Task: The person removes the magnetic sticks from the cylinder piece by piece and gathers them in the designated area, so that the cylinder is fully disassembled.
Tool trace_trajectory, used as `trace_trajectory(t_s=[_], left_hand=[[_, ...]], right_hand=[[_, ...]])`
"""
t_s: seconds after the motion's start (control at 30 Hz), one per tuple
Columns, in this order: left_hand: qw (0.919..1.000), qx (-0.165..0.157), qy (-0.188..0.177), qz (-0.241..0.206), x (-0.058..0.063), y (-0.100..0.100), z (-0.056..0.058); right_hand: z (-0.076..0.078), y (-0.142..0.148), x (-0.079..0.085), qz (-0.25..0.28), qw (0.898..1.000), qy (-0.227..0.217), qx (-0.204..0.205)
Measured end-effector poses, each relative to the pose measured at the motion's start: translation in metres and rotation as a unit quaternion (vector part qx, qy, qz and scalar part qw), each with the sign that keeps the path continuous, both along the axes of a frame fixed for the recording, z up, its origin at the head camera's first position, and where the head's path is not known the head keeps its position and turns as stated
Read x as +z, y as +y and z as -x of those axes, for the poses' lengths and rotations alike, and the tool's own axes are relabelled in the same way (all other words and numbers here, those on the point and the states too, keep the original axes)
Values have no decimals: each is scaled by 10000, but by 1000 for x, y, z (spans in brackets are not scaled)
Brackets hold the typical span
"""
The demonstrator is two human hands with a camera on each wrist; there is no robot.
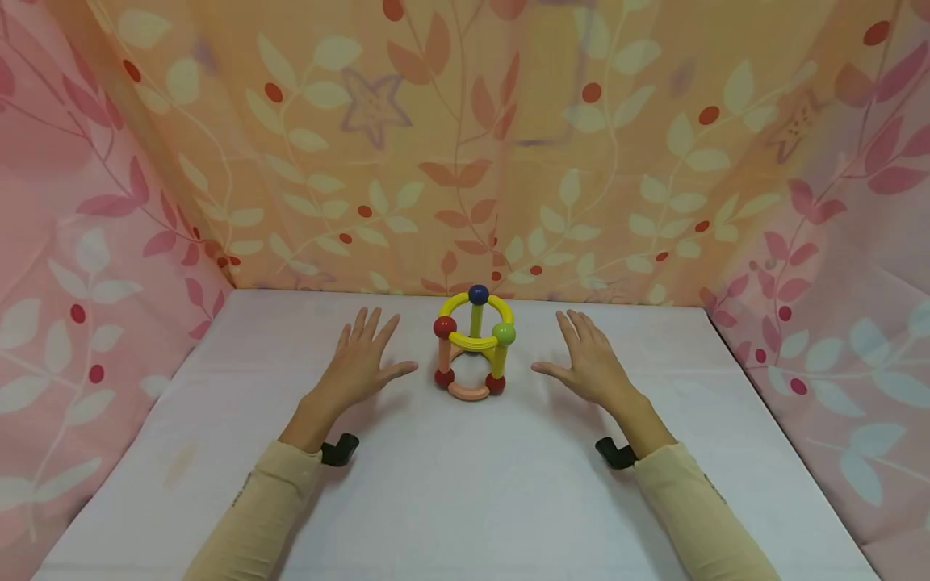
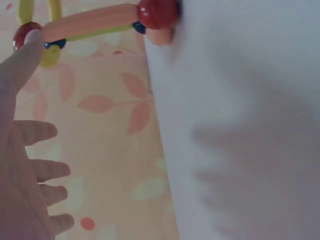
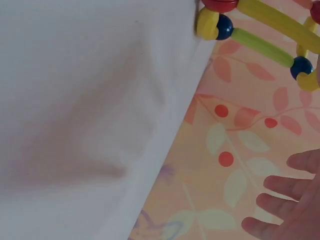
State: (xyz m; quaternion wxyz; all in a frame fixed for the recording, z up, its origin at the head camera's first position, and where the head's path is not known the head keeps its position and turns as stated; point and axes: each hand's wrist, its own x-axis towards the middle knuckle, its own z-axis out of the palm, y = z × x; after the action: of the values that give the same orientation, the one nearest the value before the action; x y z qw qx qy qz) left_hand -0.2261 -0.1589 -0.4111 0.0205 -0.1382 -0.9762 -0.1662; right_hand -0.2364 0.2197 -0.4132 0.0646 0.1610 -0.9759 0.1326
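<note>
A small frame of toy rods and balls (image 1: 475, 342) stands upright on the white table. Its top ring is of yellow curved rods joined by a red, a light green and a dark blue ball; its base has peach curved rods and red balls. To its left is my left hand (image 1: 358, 361), fingers spread and thumb pointing at the toy, not touching it. My right hand (image 1: 590, 363) mirrors this on the right side, also apart from the toy. Both hands hold nothing. In the left wrist view a peach upright rod (image 2: 90, 22) shows near the thumb; in the right wrist view, a green rod (image 3: 262, 47).
The white-covered table (image 1: 465, 500) is bounded by a patterned orange cloth (image 1: 465, 145) at the back and pink leaf-print cloths at left and right. A black device (image 1: 340, 450) sits at the left wrist, another black device (image 1: 616, 453) at the right wrist.
</note>
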Motion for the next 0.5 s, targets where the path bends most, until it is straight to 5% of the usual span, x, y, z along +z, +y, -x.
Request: trace_trajectory(t_s=[0.5], left_hand=[[9908,-815,645,-868,28,30,4]], right_hand=[[1,-24,18,881,9865,887,1055]])
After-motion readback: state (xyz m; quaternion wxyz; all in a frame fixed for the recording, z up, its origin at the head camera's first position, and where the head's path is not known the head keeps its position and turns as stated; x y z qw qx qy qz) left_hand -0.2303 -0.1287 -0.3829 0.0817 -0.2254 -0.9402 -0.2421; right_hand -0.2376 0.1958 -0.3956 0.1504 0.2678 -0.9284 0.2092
